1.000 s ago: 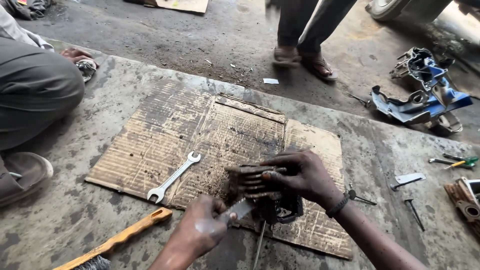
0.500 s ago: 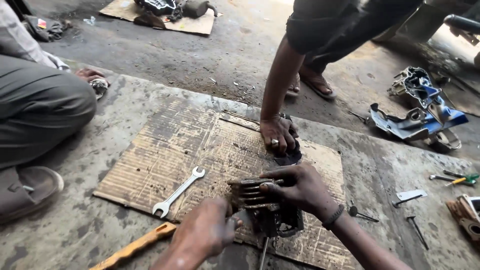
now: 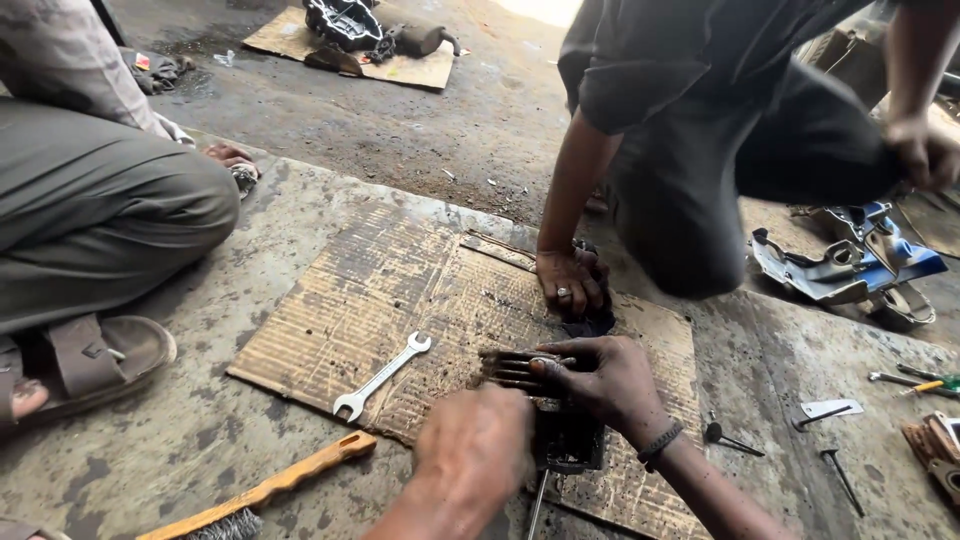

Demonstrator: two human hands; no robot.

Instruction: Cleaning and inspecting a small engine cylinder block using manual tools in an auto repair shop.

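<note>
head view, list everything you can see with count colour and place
engine part: 1, black finned, on the cardboard under both hands
cardboard: 1, brown, greasy, on the concrete
spanner: 1, silver, on the cardboard, left of the hands
wire brush: 1, wooden handle, bottom left
valves: 2, dark, right of the cardboard
blue panel: 1, far right
co-worker's hand: 1, pressed on the cardboard
seated person: 1, grey trousers, left
left hand: on the engine part
right hand: gripping its fins

Both forearms are bare and grease-smudged; the right hand (image 3: 610, 385), lower centre, wears a dark beaded wristband (image 3: 660, 445); the left hand (image 3: 475, 450) wears nothing.
</note>
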